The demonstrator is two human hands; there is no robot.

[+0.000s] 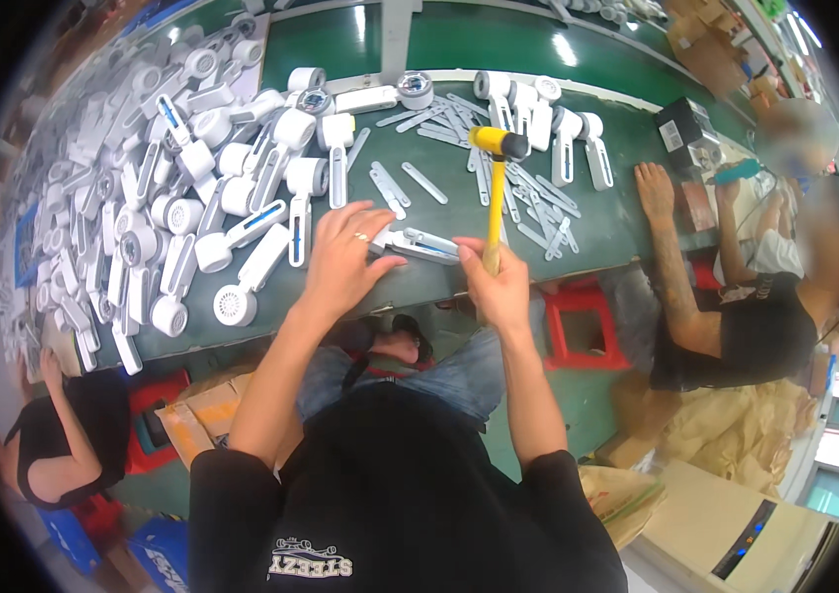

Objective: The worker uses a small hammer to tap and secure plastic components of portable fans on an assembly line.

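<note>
My left hand (340,259) curves round the left end of a white handheld fan (390,242) lying on the green tabletop. The fan's head is mostly hidden under that hand. Along its handle sits a grey, round-ended cover strip (431,243). In my right hand (497,287) is a mallet (496,203) with a yellow handle, held upright; its yellow and black head points away from me. The right thumb and fingertips are at the right end of the strip.
A large heap of white handheld fans (177,212) covers the table's left side. Loose grey strips (538,203) lie beyond my right hand, with more fans (563,143) behind. A co-worker's arm (671,257) rests at right near a black box (686,133). Another person sits at left. A red stool (583,326) stands below.
</note>
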